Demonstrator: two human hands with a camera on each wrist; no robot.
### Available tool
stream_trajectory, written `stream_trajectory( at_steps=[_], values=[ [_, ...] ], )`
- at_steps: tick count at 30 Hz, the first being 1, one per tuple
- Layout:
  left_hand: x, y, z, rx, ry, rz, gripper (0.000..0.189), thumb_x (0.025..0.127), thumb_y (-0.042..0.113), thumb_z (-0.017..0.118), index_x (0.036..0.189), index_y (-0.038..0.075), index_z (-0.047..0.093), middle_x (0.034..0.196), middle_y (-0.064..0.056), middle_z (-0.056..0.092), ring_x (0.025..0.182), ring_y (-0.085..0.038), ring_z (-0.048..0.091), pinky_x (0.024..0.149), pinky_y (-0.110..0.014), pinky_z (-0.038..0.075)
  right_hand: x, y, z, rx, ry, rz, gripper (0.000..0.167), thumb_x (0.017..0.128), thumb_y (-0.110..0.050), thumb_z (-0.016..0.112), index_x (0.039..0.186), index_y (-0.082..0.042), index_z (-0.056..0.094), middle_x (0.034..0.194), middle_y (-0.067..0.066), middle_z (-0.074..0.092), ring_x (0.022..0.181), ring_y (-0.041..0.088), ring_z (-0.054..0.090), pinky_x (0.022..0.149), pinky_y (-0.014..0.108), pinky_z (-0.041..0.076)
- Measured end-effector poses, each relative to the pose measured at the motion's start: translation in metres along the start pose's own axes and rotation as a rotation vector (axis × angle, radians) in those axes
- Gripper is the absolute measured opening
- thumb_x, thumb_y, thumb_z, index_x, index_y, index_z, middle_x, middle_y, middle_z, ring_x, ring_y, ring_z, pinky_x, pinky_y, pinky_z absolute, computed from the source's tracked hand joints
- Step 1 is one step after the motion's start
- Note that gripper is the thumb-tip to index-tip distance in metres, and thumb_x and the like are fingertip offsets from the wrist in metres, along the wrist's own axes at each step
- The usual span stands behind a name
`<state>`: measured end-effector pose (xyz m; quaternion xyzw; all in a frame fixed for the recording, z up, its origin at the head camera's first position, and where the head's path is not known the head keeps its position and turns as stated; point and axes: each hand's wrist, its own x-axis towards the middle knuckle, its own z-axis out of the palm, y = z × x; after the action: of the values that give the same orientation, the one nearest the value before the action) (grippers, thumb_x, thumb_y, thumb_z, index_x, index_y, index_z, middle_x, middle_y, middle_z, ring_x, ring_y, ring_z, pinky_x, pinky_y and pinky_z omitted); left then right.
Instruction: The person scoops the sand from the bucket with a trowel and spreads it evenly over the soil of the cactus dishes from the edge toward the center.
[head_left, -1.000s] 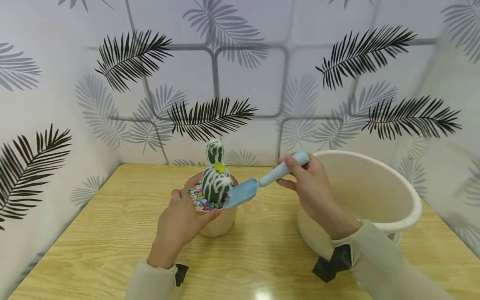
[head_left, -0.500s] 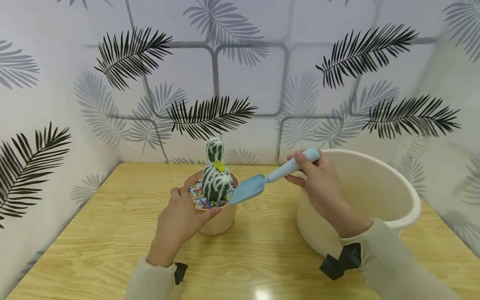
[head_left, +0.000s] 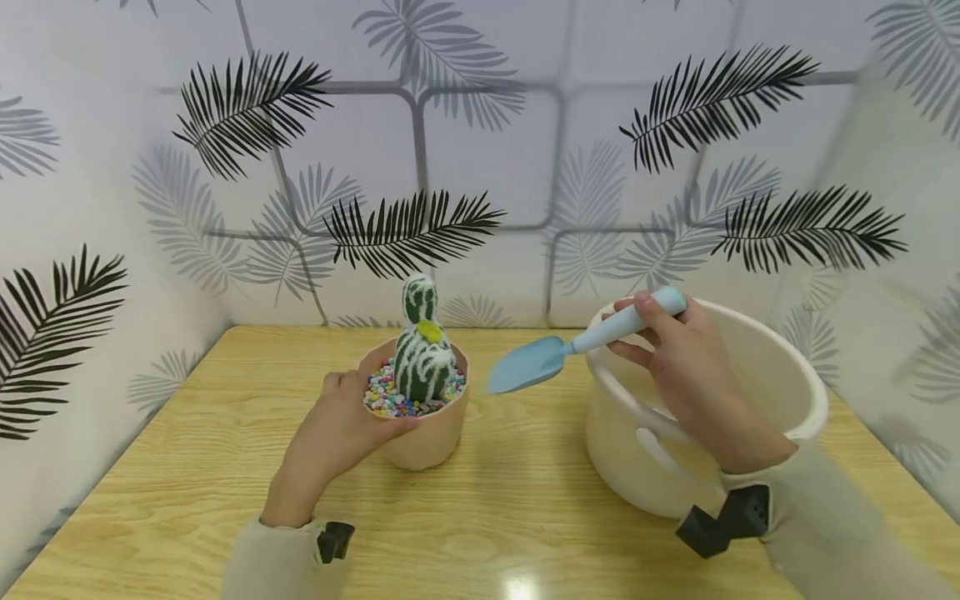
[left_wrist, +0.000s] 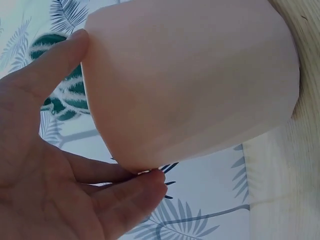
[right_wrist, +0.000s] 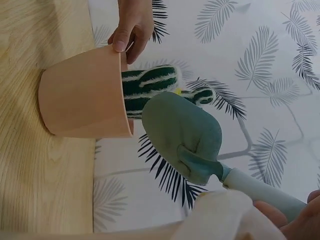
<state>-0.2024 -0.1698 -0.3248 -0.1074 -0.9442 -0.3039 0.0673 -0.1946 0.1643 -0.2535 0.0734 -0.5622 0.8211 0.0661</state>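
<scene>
A peach flower pot (head_left: 427, 442) stands on the table, with a green cactus (head_left: 420, 367) striped in white and topped by a yellow bloom. Colourful pebbles (head_left: 382, 396) surround the cactus base. My left hand (head_left: 337, 429) grips the pot's rim, its thumb along the near side; the left wrist view has thumb and fingertips at the rim. In my right hand (head_left: 693, 375) is the handle of a light blue garden trowel (head_left: 528, 364). Its blade hangs in the air between the pot and the big bucket, apart from the pot. The right wrist view shows the blade's underside.
A large cream bucket (head_left: 622, 450) with a thick rim and a side handle stands on the right, under my right hand and forearm. The wooden table (head_left: 187, 467) meets a leaf-patterned backdrop (head_left: 487, 167) behind and at both sides.
The trowel has moved right and slightly up with my right hand, its blade leaving the pot's rim. My left hand keeps its grip on the pot. The view has shifted slightly.
</scene>
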Motion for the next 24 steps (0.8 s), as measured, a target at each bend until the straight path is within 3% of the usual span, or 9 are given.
stream_trajectory(
  at_steps=[5,9,16,21,24],
  values=[
    [0.002,-0.006,-0.002,-0.001,-0.001,0.094,0.086,0.079,0.039,0.077,0.149,0.029,0.027,0.126,-0.029,0.051,0.117,-0.042,0.044,0.086,-0.059,0.047,0.001,-0.009,-0.019,0.088,-0.018,-0.014,0.014,0.091,-0.019,0.063,0.089,-0.008,0.054,0.088,0.003,0.068,0.084,0.013,0.068,0.073,0.030,0.058],
    [0.004,-0.011,-0.001,0.005,0.001,0.124,0.085,0.079,0.039,0.077,0.148,0.032,0.028,0.125,-0.028,0.052,0.117,-0.042,0.044,0.087,-0.061,0.046,0.000,-0.014,-0.034,0.148,-0.029,-0.020,0.011,0.092,-0.015,0.061,0.093,-0.005,0.056,0.088,0.006,0.069,0.086,0.015,0.069,0.073,0.033,0.059],
    [0.005,-0.013,-0.001,0.016,-0.006,0.103,0.086,0.078,0.042,0.077,0.148,0.029,0.029,0.124,-0.027,0.053,0.118,-0.042,0.044,0.088,-0.060,0.046,-0.001,-0.027,-0.064,0.322,-0.098,-0.001,0.013,0.098,-0.009,0.049,0.090,-0.001,0.056,0.087,0.010,0.063,0.090,0.021,0.068,0.076,0.040,0.058],
    [0.005,-0.011,-0.003,0.004,-0.018,0.103,0.086,0.079,0.043,0.075,0.149,0.033,0.026,0.129,-0.028,0.049,0.121,-0.044,0.042,0.089,-0.063,0.044,-0.003,-0.039,-0.089,0.429,-0.120,-0.035,0.018,0.100,-0.006,0.043,0.093,0.003,0.057,0.090,0.018,0.066,0.089,0.030,0.069,0.077,0.046,0.057],
    [0.004,-0.011,-0.004,-0.001,-0.039,0.066,0.088,0.079,0.046,0.074,0.149,0.021,0.028,0.133,-0.030,0.045,0.123,-0.046,0.042,0.091,-0.063,0.043,-0.003,-0.043,-0.101,0.471,-0.124,-0.052,0.020,0.101,-0.006,0.040,0.093,0.005,0.055,0.091,0.022,0.066,0.090,0.035,0.069,0.078,0.049,0.056]
  ],
)
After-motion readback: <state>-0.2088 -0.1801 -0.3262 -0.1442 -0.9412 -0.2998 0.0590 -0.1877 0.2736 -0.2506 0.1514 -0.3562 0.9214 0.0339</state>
